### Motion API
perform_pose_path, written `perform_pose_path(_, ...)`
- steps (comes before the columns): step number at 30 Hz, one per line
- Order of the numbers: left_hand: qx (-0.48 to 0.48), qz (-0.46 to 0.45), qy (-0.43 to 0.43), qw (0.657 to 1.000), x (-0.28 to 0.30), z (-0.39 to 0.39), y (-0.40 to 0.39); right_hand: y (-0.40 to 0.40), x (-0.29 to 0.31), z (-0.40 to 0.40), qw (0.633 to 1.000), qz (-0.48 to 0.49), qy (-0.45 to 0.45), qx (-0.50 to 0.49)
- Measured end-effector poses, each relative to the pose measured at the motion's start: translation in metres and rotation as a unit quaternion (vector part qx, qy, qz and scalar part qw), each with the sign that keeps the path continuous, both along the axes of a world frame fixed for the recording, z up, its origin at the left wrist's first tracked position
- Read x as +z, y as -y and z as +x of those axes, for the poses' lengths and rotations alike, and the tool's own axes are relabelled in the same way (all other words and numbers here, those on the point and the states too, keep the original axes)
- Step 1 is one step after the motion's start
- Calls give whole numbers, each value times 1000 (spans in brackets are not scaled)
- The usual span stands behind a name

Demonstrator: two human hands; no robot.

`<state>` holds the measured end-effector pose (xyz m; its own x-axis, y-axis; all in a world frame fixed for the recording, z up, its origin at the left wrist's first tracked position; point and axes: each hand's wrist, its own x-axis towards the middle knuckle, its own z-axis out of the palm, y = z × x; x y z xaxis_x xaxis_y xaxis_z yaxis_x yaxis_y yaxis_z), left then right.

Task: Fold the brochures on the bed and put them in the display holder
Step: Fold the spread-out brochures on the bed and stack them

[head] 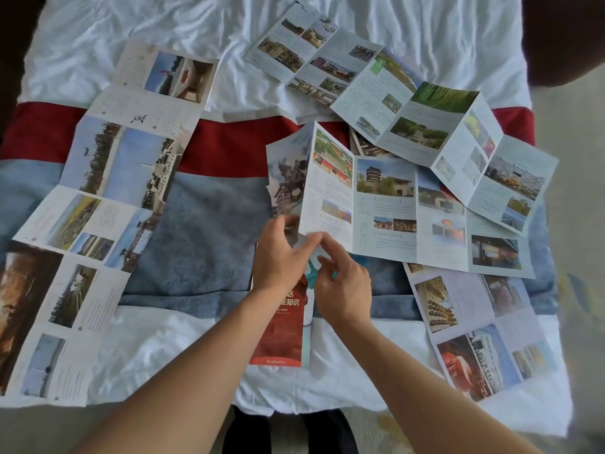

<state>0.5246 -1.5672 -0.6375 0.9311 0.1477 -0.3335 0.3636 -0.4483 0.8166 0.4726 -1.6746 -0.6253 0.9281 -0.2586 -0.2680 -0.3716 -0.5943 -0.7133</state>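
Several unfolded brochures lie spread on the bed (209, 263). In the middle, a wide brochure with temple photos (386, 211) has its left panels raised in a fold. My left hand (278, 253) pinches the lower left corner of that raised panel. My right hand (343, 283) touches the same corner with its fingertips from the right. Under both hands lies a folded red brochure (281, 335) with white characters. No display holder is in view.
A long accordion brochure (108, 178) runs down the left side. Two more open brochures lie at the back right (406, 103) and another at the front right (474, 329). The bed has white sheets and a red and blue runner.
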Motion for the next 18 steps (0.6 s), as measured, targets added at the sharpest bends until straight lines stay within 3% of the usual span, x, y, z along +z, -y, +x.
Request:
perform_pose_path(5, 59, 58, 19, 996, 0, 10, 8, 2, -4, 1, 998, 25, -48, 10)
perform_pose_path(10, 113, 54, 42, 991, 4, 13, 1, 23, -11, 1, 974, 113, -141, -138)
perform_pose_path(15, 143, 7, 60, 988, 3, 10, -13, 35, -17, -1, 964, 115, -131, -199)
perform_pose_path(18, 115, 29, 87, 989, 1, 7, -19, 36, -17, 0, 959, 127, -107, -232)
